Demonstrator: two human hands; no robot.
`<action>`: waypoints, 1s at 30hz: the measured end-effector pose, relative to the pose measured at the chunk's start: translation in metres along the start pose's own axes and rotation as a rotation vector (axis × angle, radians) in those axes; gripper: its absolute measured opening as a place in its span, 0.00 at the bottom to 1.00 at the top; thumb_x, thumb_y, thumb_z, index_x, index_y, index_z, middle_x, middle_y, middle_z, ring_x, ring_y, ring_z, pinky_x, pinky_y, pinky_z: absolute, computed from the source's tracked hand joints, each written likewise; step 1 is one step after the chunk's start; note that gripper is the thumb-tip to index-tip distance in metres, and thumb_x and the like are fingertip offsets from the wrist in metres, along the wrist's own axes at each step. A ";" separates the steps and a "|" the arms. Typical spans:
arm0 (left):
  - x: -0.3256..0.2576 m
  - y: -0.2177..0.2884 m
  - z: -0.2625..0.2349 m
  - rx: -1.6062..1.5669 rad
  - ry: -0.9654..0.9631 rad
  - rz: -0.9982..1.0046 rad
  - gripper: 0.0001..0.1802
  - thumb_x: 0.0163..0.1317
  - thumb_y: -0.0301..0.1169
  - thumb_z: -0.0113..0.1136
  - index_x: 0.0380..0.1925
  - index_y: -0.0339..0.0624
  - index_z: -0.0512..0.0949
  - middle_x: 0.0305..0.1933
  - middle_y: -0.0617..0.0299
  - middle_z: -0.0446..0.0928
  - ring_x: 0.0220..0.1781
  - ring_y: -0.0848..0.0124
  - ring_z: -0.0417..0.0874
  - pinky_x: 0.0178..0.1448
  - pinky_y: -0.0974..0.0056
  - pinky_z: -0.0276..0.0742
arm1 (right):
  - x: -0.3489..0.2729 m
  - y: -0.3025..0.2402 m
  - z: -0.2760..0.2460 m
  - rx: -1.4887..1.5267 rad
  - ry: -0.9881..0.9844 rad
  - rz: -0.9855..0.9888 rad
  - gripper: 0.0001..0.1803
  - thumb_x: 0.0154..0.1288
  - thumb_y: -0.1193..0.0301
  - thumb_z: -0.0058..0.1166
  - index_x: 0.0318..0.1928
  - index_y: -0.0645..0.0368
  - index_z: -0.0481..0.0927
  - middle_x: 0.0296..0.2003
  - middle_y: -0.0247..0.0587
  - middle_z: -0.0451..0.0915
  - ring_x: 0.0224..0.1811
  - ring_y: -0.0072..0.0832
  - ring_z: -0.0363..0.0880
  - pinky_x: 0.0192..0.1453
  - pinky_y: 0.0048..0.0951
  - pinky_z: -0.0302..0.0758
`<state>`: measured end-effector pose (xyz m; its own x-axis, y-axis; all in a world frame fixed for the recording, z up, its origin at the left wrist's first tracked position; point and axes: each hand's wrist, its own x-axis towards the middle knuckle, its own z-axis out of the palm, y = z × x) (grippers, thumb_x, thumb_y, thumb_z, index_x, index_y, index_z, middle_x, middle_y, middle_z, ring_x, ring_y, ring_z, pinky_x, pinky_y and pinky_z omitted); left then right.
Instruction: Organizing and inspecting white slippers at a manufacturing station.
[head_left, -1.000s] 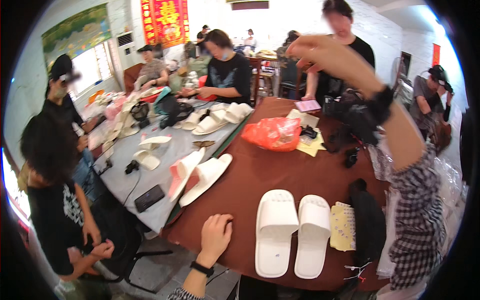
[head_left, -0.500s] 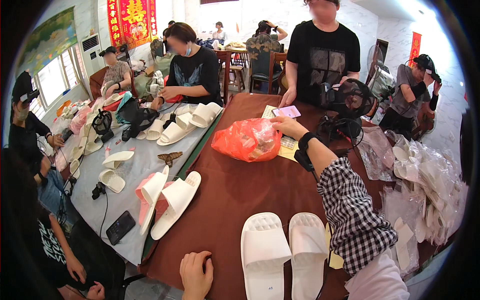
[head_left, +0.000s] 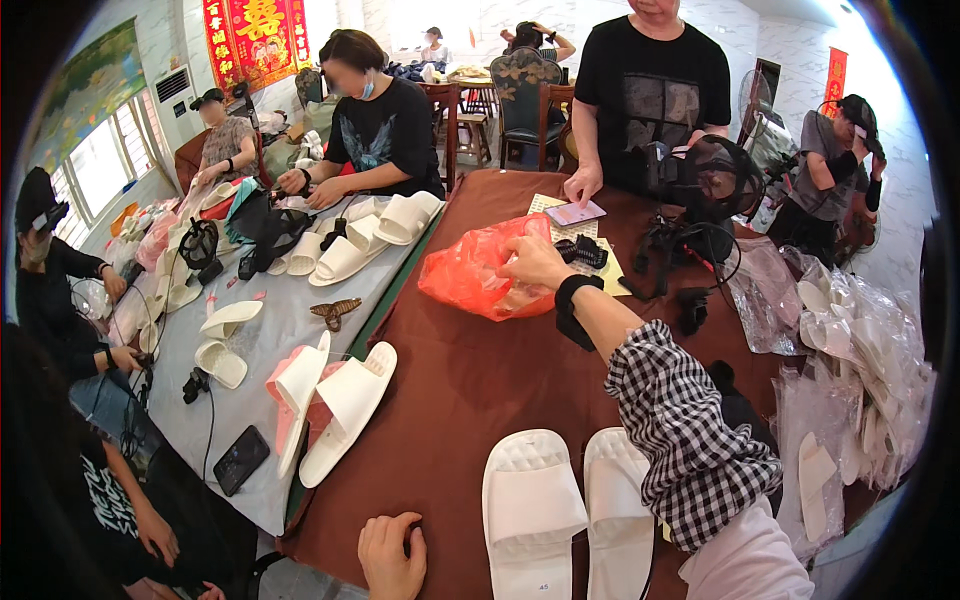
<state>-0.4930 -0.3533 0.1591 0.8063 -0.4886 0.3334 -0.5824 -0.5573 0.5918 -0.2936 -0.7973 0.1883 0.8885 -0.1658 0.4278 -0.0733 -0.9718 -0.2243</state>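
My right hand reaches over a crumpled red plastic bag, its fingers bent and closed on the bag's upper right part. What lies inside the bag is hard to make out. My left hand rests at the near edge of the brown-covered table, empty, with the thumb apart from loosely bent fingers. Between my arms lie two white slippers, a left slipper and a right slipper, toes pointing away from me. My right sleeve covers part of the right one.
A pair of white slippers with pink filling lies on the grey-covered table at left, near a black phone. Bagged slippers heap up at right. Across the table, a person touches a phone near black clips and a mesh fan-like object.
My right hand has moved left, from the bag's right edge to over it, and the black clips now show beside it. The person opposite has lowered the phone to the table.
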 end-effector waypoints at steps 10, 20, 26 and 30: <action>-0.001 0.001 -0.004 -0.002 0.012 0.002 0.08 0.63 0.23 0.57 0.42 0.38 0.79 0.38 0.50 0.78 0.43 0.50 0.78 0.49 0.52 0.73 | 0.019 -0.059 -0.077 1.091 -0.288 0.265 0.09 0.68 0.62 0.59 0.41 0.53 0.82 0.31 0.19 0.74 0.32 0.09 0.65 0.37 0.19 0.61; -0.002 -0.003 -0.003 -0.025 0.024 0.048 0.08 0.64 0.23 0.57 0.43 0.37 0.79 0.40 0.50 0.79 0.44 0.52 0.79 0.50 0.53 0.75 | 0.004 -0.088 -0.112 1.059 -0.379 0.040 0.09 0.70 0.67 0.54 0.46 0.54 0.82 0.36 0.19 0.75 0.38 0.07 0.66 0.43 0.17 0.65; -0.003 -0.010 0.005 -0.016 0.070 0.041 0.10 0.57 0.23 0.62 0.40 0.42 0.80 0.32 0.60 0.74 0.37 0.60 0.76 0.43 0.56 0.70 | -0.010 -0.104 -0.109 0.942 -0.440 -0.086 0.18 0.67 0.75 0.48 0.55 0.60 0.81 0.45 0.26 0.80 0.42 0.14 0.72 0.48 0.19 0.69; -0.003 -0.010 0.005 -0.019 0.065 0.034 0.10 0.57 0.23 0.62 0.40 0.42 0.80 0.32 0.59 0.74 0.37 0.59 0.76 0.44 0.57 0.70 | -0.011 -0.102 -0.084 0.951 -0.439 -0.018 0.21 0.62 0.82 0.45 0.55 0.62 0.81 0.39 0.32 0.80 0.38 0.17 0.75 0.44 0.23 0.73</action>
<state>-0.4899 -0.3500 0.1484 0.7915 -0.4617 0.4003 -0.6079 -0.5282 0.5928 -0.3339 -0.7110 0.2804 0.9862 0.1082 0.1249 0.1587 -0.4091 -0.8986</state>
